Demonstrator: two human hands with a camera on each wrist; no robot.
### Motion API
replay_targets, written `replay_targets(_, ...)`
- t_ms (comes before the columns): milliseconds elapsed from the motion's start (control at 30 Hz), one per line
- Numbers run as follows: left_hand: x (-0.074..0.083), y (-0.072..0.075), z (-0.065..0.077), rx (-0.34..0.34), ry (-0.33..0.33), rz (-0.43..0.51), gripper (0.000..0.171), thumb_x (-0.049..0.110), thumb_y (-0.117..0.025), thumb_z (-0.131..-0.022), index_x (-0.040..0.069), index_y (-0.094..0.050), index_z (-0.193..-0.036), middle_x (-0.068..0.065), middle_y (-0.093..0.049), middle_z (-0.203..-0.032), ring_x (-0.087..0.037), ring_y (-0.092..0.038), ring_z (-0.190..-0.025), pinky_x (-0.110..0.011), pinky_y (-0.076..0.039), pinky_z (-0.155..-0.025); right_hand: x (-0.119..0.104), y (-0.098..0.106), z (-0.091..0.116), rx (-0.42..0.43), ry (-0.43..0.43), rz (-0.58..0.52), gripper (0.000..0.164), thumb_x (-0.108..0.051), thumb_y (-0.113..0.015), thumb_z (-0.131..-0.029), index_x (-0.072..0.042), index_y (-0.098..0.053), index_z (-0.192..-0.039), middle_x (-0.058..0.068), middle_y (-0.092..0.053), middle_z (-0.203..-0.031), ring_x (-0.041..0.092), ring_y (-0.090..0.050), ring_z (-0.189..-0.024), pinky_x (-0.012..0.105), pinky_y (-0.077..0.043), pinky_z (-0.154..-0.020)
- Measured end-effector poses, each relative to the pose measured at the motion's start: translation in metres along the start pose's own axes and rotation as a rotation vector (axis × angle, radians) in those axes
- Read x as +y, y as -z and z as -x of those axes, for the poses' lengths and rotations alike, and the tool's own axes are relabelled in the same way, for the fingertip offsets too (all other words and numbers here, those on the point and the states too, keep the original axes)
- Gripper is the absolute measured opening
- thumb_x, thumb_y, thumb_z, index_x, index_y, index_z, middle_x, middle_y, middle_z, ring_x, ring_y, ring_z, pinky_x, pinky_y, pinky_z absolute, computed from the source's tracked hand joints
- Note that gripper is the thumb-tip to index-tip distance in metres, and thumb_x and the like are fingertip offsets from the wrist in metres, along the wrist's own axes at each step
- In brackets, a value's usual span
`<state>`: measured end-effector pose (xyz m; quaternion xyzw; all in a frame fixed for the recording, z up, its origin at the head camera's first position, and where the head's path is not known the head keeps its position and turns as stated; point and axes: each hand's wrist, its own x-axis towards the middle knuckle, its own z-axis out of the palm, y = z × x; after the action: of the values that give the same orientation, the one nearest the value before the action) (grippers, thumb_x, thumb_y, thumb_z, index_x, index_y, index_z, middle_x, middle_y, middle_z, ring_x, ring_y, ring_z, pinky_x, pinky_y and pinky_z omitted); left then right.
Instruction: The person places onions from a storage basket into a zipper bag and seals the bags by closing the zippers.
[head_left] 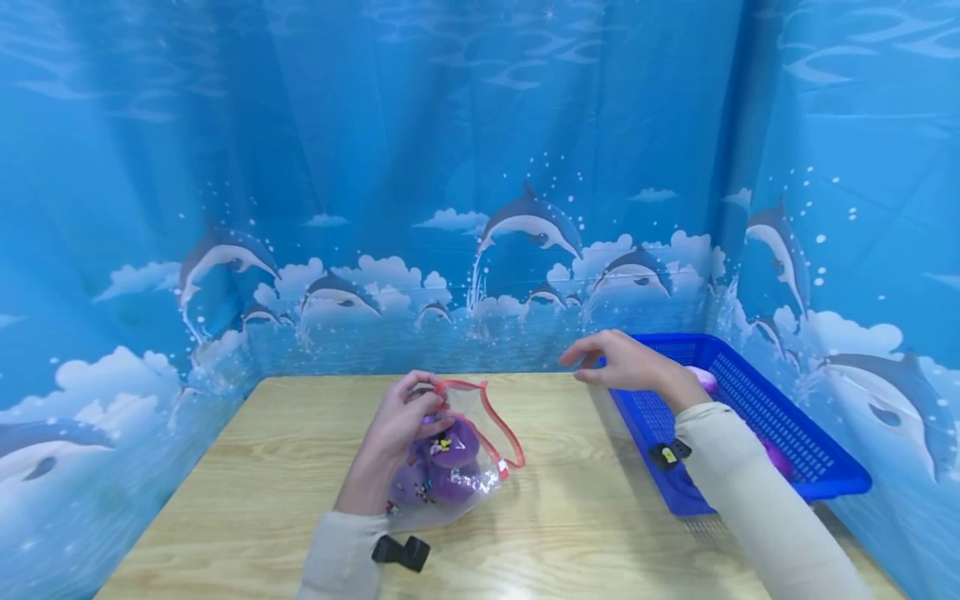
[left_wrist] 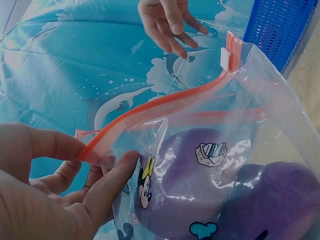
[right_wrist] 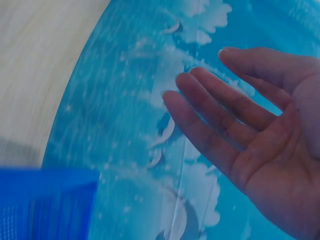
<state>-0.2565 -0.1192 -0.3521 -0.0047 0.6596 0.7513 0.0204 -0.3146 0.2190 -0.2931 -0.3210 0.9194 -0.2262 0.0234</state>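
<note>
A clear zip bag (head_left: pixel 480 492) with an orange-red zip edge and cartoon prints stands on the table, its mouth spread wide. Several purple round things (left_wrist: pixel 187 175) sit inside it. My left hand (head_left: pixel 397 429) pinches the zip edge at the bag's left corner between thumb and fingers. The white zip slider (left_wrist: pixel 225 59) is at the opposite end of the mouth. My right hand (head_left: pixel 626 362) hovers by the blue basket's (head_left: pixel 750 375) left back rim, holding nothing, fingers loosely bent and spread in the right wrist view.
Inside the basket lie a pink-and-white round thing (head_left: pixel 703 379) and a magenta one (head_left: pixel 776 458), the latter partly hidden by the right sleeve. The wooden table (head_left: pixel 277 475) ends at a blue dolphin-print curtain (head_left: pixel 450 208) behind and at the sides.
</note>
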Motion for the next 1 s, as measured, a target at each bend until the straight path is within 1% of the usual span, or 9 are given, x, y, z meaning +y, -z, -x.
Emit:
replay_targets(200,-0.002,0.000,0.000,-0.002,-0.005,0.001,0.017,-0.008,-0.053,-0.096,0.001,-0.058,-0.110,-0.005,-0.060,-0.091,-0.018,-0.065,-0.085,-0.035,-0.067,-0.085,0.021,0.012,0.011,0.003,-0.056,0.010,0.032,-0.011,-0.064,-0.099,-0.009,-0.069,-0.131,0.014,-0.071,-0.130,0.037,-0.067,-0.119,0.043,-0.065,-0.090)
replay_targets(333,-0.003,-0.001,0.000,0.001,-0.008,0.007,0.017,-0.009,-0.054,-0.096,0.000,-0.058,-0.109,-0.004,-0.060,-0.090,-0.017,-0.064,-0.082,-0.035,-0.067,-0.084,0.032,0.017,0.018,0.007,-0.088,0.013,0.033,-0.011,-0.065,-0.099,-0.007,-0.068,-0.131,0.017,-0.070,-0.131,0.039,-0.067,-0.120,0.042,-0.066,-0.088)
replay_targets(400,-0.004,-0.001,-0.001,0.003,-0.006,0.008,0.018,-0.009,-0.054,-0.095,0.001,-0.058,-0.109,-0.004,-0.061,-0.090,-0.017,-0.064,-0.082,-0.035,-0.067,-0.084,0.037,0.020,0.022,0.008,-0.100,0.021,0.033,-0.011,-0.065,-0.099,-0.006,-0.068,-0.131,0.019,-0.069,-0.132,0.040,-0.066,-0.120,0.044,-0.065,-0.090)
replay_targets(567,-0.004,-0.001,-0.001,0.008,-0.001,0.004,0.018,-0.009,-0.054,-0.095,0.001,-0.058,-0.110,-0.005,-0.061,-0.090,-0.017,-0.064,-0.083,-0.036,-0.067,-0.084,0.051,0.027,0.033,0.006,-0.114,0.033,0.034,-0.012,-0.066,-0.099,-0.002,-0.067,-0.131,0.023,-0.068,-0.133,0.042,-0.067,-0.120,0.053,-0.061,-0.099)
replay_targets(667,-0.003,-0.001,0.000,0.007,0.002,0.000,0.018,-0.009,-0.054,-0.095,0.001,-0.058,-0.110,-0.005,-0.061,-0.091,-0.017,-0.064,-0.082,-0.036,-0.067,-0.085,0.060,0.031,0.039,0.009,-0.123,0.038,0.034,-0.012,-0.066,-0.098,-0.001,-0.067,-0.131,0.023,-0.068,-0.131,0.042,-0.068,-0.118,0.055,-0.060,-0.100)
replay_targets(767,-0.002,-0.001,0.000,0.003,0.005,-0.002,0.019,-0.009,-0.054,-0.095,0.001,-0.058,-0.110,-0.005,-0.061,-0.090,-0.016,-0.063,-0.082,-0.036,-0.067,-0.085,0.069,0.034,0.045,0.000,-0.136,0.044,0.034,-0.013,-0.067,-0.098,0.000,-0.067,-0.130,0.023,-0.069,-0.130,0.042,-0.069,-0.116,0.052,-0.062,-0.096)
replay_targets(867,-0.001,0.000,0.000,-0.001,0.006,-0.006,0.018,-0.008,-0.054,-0.095,0.001,-0.058,-0.111,-0.005,-0.061,-0.091,-0.017,-0.063,-0.082,-0.036,-0.067,-0.086,0.077,0.037,0.050,-0.022,-0.148,0.041,0.035,-0.014,-0.069,-0.097,0.001,-0.067,-0.129,0.024,-0.069,-0.128,0.042,-0.069,-0.114,0.046,-0.065,-0.089)
replay_targets(933,-0.001,0.000,0.001,-0.003,0.006,-0.006,0.019,-0.008,-0.054,-0.095,0.001,-0.058,-0.111,-0.005,-0.062,-0.091,-0.017,-0.064,-0.083,-0.037,-0.067,-0.086,0.082,0.039,0.053,-0.047,-0.164,0.041,0.035,-0.014,-0.070,-0.096,0.001,-0.068,-0.128,0.023,-0.070,-0.125,0.041,-0.070,-0.113,0.042,-0.066,-0.085)
replay_targets(1000,-0.001,0.000,0.001,-0.004,0.006,-0.006,0.019,-0.008,-0.054,-0.095,0.001,-0.058,-0.111,-0.006,-0.062,-0.092,-0.018,-0.064,-0.084,-0.037,-0.067,-0.086,0.086,0.041,0.056,-0.086,-0.197,0.021,0.036,-0.015,-0.072,-0.095,0.001,-0.068,-0.127,0.024,-0.070,-0.123,0.039,-0.070,-0.110,0.040,-0.066,-0.079)
